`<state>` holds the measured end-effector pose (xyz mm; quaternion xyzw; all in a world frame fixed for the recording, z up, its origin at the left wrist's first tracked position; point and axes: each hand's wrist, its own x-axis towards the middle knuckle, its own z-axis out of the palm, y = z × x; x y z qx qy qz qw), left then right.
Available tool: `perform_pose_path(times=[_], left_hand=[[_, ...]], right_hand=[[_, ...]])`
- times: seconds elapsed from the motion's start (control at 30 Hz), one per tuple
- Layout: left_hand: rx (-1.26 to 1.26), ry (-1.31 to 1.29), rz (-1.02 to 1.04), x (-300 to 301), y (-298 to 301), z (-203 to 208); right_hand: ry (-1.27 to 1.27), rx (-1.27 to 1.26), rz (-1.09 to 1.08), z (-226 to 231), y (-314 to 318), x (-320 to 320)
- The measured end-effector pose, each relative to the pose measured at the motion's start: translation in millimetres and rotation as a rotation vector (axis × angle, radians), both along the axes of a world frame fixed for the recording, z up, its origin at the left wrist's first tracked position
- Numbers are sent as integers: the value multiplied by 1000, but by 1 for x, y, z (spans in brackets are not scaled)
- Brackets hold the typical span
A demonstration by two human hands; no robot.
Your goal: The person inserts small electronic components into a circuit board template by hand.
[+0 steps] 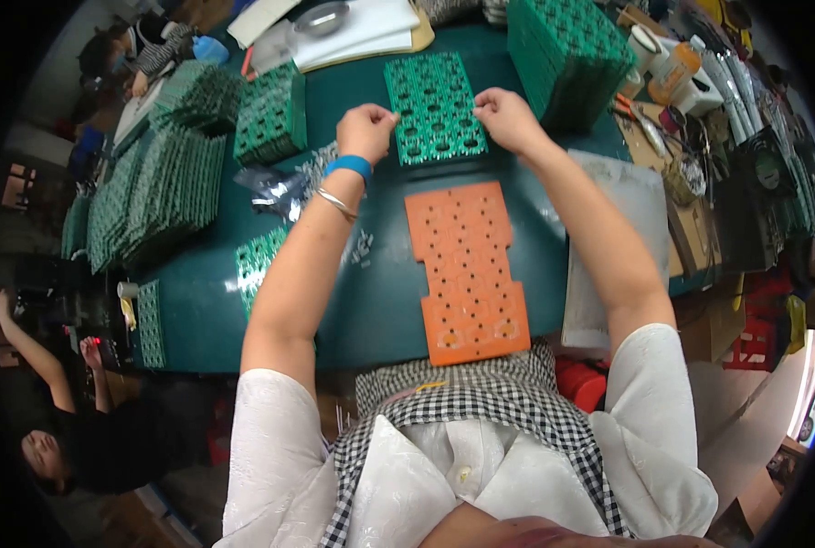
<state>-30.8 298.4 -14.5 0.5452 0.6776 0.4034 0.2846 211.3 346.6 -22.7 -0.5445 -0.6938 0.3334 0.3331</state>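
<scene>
Count one green circuit panel, held directly between left hand and right hand, pinched at opposite side edges by both. Runs fore-and-aft along its long axis, leaning slightly left at far end. Count also one orange plate, on near side of hands; one tall panel stack, beyond right hand; one squared panel stack, nearest left of left hand.

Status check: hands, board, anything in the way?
Left hand at green board's left edge, right hand at its right. Board beyond orange plate. No obstruction seen between hands and board.
</scene>
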Motion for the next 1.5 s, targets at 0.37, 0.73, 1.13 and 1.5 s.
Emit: perform_pose_path(times=[0.37,0.73,1.13,1.5], left_hand=[[-25,19,108,-5,18,-25],[-35,-109,121,1,14,-16],[144,481,-87,-69,-108,58],[-333,719,414,-171,-291,16]], right_hand=[[-112,-102,-36,-2,12,-20],[-142,-56,-60,-8,23,-21],[-294,199,224,41,-61,16],[-782,296,303,38,-201,120]])
